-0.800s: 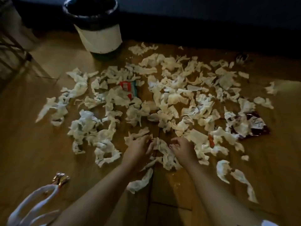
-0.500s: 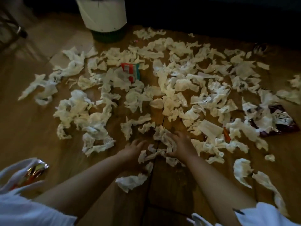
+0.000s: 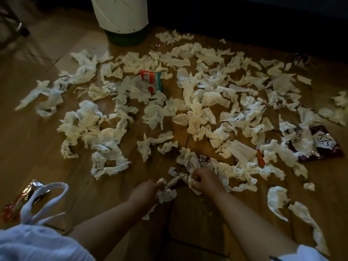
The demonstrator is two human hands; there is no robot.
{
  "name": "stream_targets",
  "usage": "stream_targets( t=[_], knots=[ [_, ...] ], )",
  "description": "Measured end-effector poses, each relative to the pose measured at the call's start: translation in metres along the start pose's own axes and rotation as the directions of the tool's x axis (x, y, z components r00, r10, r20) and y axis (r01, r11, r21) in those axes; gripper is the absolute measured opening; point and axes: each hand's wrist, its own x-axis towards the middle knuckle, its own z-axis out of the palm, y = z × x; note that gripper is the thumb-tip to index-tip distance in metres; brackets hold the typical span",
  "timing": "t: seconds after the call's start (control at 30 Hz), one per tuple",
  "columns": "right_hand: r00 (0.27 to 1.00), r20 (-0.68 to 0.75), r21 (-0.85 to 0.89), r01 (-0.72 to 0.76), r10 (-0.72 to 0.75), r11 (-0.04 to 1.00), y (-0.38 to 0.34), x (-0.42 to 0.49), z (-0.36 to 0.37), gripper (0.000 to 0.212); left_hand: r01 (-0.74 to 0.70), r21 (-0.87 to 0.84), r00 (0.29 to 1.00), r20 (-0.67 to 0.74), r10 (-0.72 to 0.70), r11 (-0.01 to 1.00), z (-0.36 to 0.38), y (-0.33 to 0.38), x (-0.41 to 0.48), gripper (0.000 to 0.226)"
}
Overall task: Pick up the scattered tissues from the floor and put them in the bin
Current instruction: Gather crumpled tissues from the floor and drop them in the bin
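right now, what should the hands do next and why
Probably bring both hands together and lift. The left hand and right hand each grip a clump of tissues at the near edge, and the bin stands beyond the rest.

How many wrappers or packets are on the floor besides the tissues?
5: red-and-teal packet near the bin; purple packet at right; small red wrapper beyond the right hand; orange wrapper right of that; shiny wrapper at lower left. More may hide under tissues.
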Motion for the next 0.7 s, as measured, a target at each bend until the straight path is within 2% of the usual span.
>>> stream_targets(
  t=[0.1,0.2,0.27,0.37,0.47,0.6,0.7],
  knots=[
    [0.998,-0.058,0.094,0.009,-0.003,0.996,-0.001,0.001,-0.006,0.018,-0.070,-0.106,0.996,-0.053,0.065,0.992,-0.002,0.001,0.004,0.034],
    [0.968,-0.242,0.269,-0.001,0.069,0.963,0.002,0.008,-0.022,0.014,-0.128,-0.202,0.988,-0.109,0.107,0.971,-0.006,0.000,0.010,0.032],
    [0.948,-0.301,0.221,-0.033,0.100,0.975,0.006,0.019,-0.025,0.010,-0.061,-0.364,0.993,-0.113,0.021,0.929,-0.012,-0.005,0.007,0.028],
    [0.966,-0.214,0.163,-0.112,0.146,0.980,0.006,0.036,-0.024,0.006,0.055,-0.541,0.994,-0.051,-0.098,0.839,-0.019,-0.016,0.005,0.026],
    [0.986,-0.127,0.124,-0.089,0.105,0.988,0.001,0.045,-0.015,0.005,0.059,-0.682,0.981,-0.094,-0.168,0.729,-0.023,-0.024,0.002,0.024],
    [0.964,-0.259,0.115,-0.038,0.067,0.993,-0.013,0.044,-0.007,0.007,0.078,-0.858,0.943,-0.103,-0.318,0.508,-0.025,-0.041,-0.005,0.024],
    [0.942,-0.333,0.238,0.045,0.038,0.970,-0.036,0.041,-0.011,0.007,0.075,-0.949,0.905,-0.064,-0.421,0.306,-0.028,-0.062,-0.016,0.023]
  ],
)
